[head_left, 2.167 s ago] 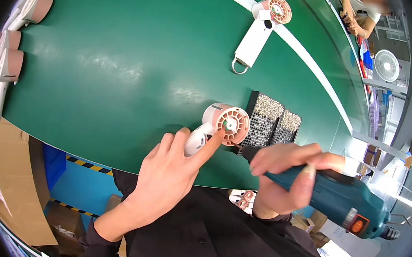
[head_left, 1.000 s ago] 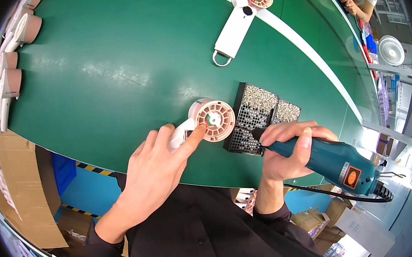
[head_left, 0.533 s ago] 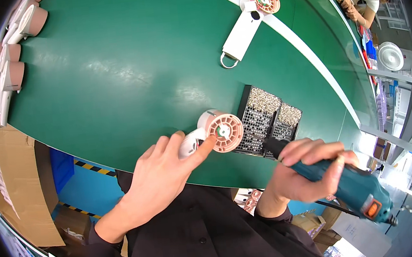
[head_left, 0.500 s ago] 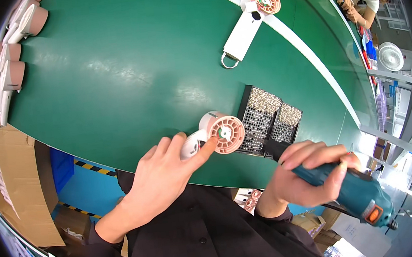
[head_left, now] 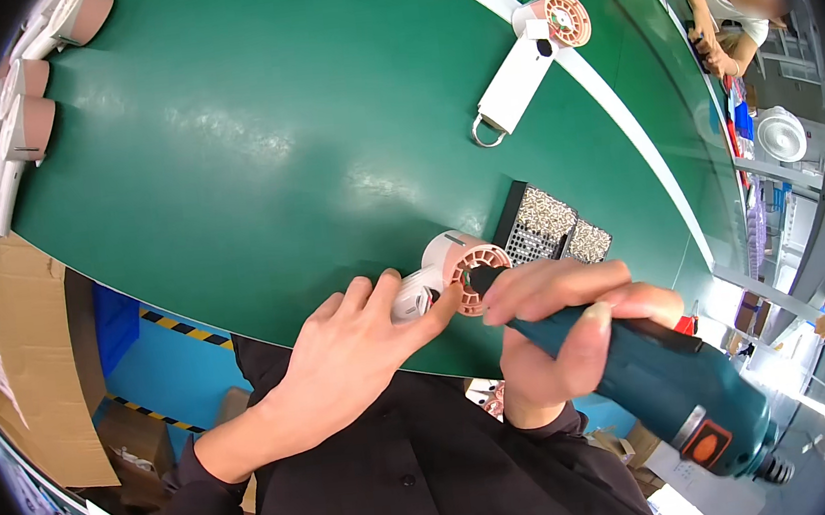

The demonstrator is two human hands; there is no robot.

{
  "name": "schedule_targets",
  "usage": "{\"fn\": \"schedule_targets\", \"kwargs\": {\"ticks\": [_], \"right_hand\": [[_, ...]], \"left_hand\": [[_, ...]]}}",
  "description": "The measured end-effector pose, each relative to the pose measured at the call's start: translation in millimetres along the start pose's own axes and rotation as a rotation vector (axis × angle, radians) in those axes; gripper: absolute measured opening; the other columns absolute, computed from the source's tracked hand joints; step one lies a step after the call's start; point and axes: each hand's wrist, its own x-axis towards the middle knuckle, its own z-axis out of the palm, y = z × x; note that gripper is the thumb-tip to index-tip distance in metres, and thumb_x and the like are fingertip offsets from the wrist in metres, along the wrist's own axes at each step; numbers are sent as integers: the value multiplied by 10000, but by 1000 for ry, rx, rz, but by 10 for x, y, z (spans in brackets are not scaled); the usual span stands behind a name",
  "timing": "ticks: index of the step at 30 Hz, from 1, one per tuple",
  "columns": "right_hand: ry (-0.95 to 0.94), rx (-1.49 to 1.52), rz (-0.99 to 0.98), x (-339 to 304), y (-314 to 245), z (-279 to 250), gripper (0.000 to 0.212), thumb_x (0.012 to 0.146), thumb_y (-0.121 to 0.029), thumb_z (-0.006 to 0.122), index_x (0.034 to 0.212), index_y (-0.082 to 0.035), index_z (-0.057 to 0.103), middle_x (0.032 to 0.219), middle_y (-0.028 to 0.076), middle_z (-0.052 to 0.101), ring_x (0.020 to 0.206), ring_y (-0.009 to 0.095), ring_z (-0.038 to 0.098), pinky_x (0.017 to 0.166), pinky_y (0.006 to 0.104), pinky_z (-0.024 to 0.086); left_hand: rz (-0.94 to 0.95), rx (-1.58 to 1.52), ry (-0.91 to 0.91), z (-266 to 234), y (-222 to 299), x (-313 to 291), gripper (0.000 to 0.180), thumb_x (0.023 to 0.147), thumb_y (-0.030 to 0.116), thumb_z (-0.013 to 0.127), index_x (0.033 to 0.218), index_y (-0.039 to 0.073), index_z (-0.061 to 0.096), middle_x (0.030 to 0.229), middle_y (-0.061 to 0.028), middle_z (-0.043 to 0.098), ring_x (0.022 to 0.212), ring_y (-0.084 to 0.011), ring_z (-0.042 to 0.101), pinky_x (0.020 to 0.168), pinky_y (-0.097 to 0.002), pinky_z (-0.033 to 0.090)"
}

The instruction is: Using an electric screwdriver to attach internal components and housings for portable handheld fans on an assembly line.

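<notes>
My left hand (head_left: 329, 372) is closed around the white and pink handheld fan (head_left: 445, 252) at the near edge of the table. The thumb and fingers grip its white part beside the round head. A teal electric screwdriver (head_left: 662, 382) is in my right hand (head_left: 566, 327), tilted, with fingers wrapped round its body. Its black tip meets the slotted pink face of the fan head, and the end of the bit is hidden there. Just behind lies a black screw tray (head_left: 520, 193) with many small screws, partly covered by the fan and my right hand.
A second white and pink fan (head_left: 517, 86) lies farther back across a white line on the green table (head_left: 256, 204). Several more fans (head_left: 22, 133) stand along the left edge. Cardboard (head_left: 39, 337) is below left. Another person (head_left: 733, 3) works at the far right.
The screwdriver in my right hand has moved left from over the screw tray, and its tip is now at the fan's face. The view has shifted slightly; my left hand still holds the fan.
</notes>
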Motion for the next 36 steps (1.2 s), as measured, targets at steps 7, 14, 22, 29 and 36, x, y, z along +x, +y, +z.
{"fn": "schedule_targets", "kwargs": {"ticks": [7,14,22,29,36], "right_hand": [[-38,20,33,-14,45,53,210,979,-179,483,975,-71,303,666,152,498,446,271,532,436,397,503],[-108,169,44,-51,55,-42,260,898,-66,567,1029,-38,344,743,172,553,554,265,584,544,409,521],[258,50,-176,60,-260,-541,176,948,-191,434,1063,-78,362,639,130,489,393,252,508,359,377,493],[615,-135,-97,-94,48,-1073,194,889,-98,528,1007,-7,405,561,116,464,333,204,445,306,337,441],[706,-210,-43,-169,110,-1245,203,874,-75,546,992,10,404,536,116,465,345,204,456,319,332,435]], "left_hand": [[13,22,-1,-1,-6,-7,659,707,75,646,1327,234,491,1013,-151,538,766,-217,557,588,-282,495],[20,51,-21,-4,7,-8,681,696,56,638,1339,224,486,992,-133,524,756,-215,549,589,-287,496],[-18,23,-36,-45,79,56,653,725,43,634,1334,240,507,933,-97,509,746,-222,537,595,-314,509],[-75,36,-41,-47,130,127,589,765,77,653,1316,239,523,972,-111,518,791,-241,554,660,-347,516],[-97,26,-42,-16,171,175,518,820,116,660,1310,230,535,1001,-105,519,789,-251,553,658,-365,509]]}}
